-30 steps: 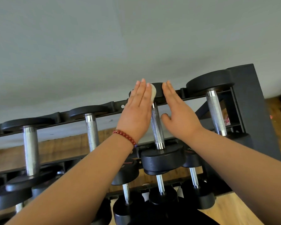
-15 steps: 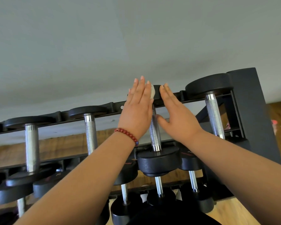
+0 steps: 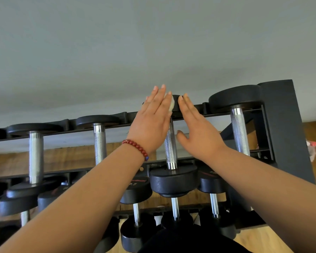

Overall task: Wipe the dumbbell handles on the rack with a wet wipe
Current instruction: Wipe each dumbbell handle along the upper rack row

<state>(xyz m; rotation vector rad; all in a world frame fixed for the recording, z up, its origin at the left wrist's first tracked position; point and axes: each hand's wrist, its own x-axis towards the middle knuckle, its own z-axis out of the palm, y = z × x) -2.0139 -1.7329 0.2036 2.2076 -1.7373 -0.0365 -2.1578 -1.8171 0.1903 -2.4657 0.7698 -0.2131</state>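
A black dumbbell rack holds several dumbbells with knurled chrome handles. My two hands flank the handle of the middle top-row dumbbell. My left hand, with a red bead bracelet at the wrist, has straight fingers and presses a balled white wet wipe against the far end of that handle. My right hand lies flat on the handle's right side, fingers straight, thumb out toward the handle. The far dumbbell head is mostly hidden behind my fingers.
Other top-row dumbbells stand at the left, centre-left and right. Smaller dumbbells fill the lower tier. A grey wall rises behind the rack. Wooden floor shows at the right with a small red-and-clear item on it.
Both hands have stayed at the far end of the middle handle, shifting only slightly; the wipe remains under my left fingers. The view has shifted a little.
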